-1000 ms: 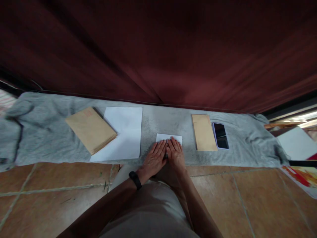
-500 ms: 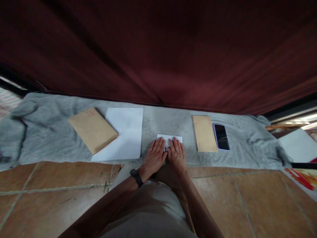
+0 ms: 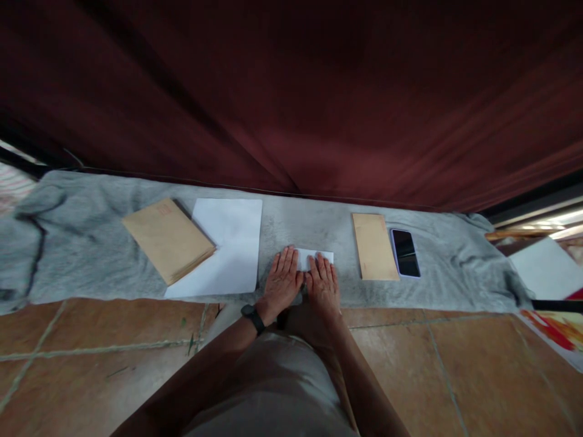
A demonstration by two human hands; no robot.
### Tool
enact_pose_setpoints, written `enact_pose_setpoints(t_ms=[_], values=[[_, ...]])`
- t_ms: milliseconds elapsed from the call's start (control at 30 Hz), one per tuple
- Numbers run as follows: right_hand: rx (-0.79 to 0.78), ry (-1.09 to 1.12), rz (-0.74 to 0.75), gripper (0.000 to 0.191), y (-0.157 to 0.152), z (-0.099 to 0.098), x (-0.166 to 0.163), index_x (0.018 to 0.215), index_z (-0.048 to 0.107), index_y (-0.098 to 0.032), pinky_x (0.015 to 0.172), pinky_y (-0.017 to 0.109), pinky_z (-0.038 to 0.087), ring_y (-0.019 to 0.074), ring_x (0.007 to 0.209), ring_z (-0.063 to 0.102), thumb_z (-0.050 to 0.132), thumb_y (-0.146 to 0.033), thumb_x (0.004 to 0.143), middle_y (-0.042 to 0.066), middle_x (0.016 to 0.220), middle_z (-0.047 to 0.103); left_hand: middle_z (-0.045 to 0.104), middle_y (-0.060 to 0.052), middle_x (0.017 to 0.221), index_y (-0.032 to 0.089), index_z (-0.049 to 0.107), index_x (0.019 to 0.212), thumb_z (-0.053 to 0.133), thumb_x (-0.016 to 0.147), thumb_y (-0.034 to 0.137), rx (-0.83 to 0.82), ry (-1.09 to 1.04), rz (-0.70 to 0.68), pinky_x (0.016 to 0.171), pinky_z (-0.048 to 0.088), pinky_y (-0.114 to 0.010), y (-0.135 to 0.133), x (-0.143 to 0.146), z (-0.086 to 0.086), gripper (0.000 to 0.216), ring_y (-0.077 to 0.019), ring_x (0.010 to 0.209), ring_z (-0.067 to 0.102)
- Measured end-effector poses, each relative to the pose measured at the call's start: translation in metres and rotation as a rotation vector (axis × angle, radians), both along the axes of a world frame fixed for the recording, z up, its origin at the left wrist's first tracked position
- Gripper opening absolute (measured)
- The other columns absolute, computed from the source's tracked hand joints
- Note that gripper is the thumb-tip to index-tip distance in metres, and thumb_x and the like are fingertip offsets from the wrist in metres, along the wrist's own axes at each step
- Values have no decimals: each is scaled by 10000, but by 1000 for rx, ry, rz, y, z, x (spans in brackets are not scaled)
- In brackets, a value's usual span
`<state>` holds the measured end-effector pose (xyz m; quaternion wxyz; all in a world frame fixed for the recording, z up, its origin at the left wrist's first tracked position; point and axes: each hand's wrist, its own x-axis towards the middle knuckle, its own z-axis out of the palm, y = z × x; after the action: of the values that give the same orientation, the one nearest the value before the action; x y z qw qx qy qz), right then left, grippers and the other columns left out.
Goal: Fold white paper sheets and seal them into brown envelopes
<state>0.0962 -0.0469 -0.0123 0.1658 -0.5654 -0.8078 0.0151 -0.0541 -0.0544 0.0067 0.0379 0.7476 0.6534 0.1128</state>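
Observation:
A small folded white sheet of paper lies on the grey cloth close to its front edge, partly covered by my hands. My left hand rests flat over the paper's left end, fingers stretched forward. Flat on its right part is my right hand, fingers slightly spread. Neither hand grips anything. To the left, larger white sheets of paper lie partly under a stack of brown envelopes. On the right lies another brown envelope.
A phone in a light purple case lies beside the right envelope. The grey cloth covers a long narrow surface with a dark red curtain behind it. A white flat object is at the far right. Tiled floor shows below.
My left hand has slid outward to the left along the folded paper, widening the gap between the hands. My right hand stays nearly in place. The view has shifted slightly.

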Motion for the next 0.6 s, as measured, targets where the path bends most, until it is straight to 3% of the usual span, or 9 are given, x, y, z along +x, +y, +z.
enact_pose_setpoints(t_ms=[433,600], values=[[-6,-13,62,555,-7,10,0,1570,373,-159,1219,527,268,296,1518,308,439,-242,1025,154,1636,353,342,-166,1640,64,312,1579,412,1006,310,22,17,-52,1268,237,-475,-55,-10,-4,632,-272,1549,259],[60,20,93,552,-6,4,2,1566,385,-180,1186,560,312,327,1499,344,458,-315,1036,163,1629,362,404,-127,1621,131,380,1548,415,1030,365,24,-47,-116,1246,284,-433,-68,-30,17,570,-245,1536,298]])
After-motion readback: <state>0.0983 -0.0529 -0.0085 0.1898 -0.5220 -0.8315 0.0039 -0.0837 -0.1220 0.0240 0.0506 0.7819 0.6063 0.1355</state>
